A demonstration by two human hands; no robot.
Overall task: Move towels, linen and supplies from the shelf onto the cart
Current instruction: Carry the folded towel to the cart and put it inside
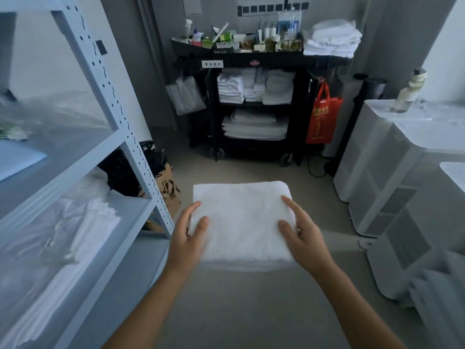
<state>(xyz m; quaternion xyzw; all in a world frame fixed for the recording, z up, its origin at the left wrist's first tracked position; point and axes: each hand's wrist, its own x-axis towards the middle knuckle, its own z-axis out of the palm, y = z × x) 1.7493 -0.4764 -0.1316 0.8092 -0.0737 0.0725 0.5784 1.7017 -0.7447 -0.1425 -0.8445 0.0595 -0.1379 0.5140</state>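
The person stands mid-room with a folded white towel (241, 222) held flat out in front, carried level above the bare floor. The left hand (187, 238) grips its left edge and the right hand (302, 235) its right edge; on each, the thumb and forefinger lie loosely spread on top of the cloth, while the other fingers go under it and cannot be seen. The towel sits squarely between the two hands, neither nearer than the other, and its near hem runs crosswise to the line of travel.

To the left of the towel stands the grey metal shelf (130, 147), with bagged white linen (75, 235) lying on a lower board, beside the left forearm.

Straight ahead of the towel, well apart from it across open floor, is the black cart (256, 61). That is the relation the next move seems to turn on: the cart lies directly beyond the fingertips, so the load need only go forward, without turning. The cart's middle tier holds stacked towels (254, 86), the bottom tier more folded linen (254, 127), and bottles and small supplies (241, 39) crowd the top. A red bag (323, 117) hangs off the cart's right end. The free room appears to be above the lower stacks.
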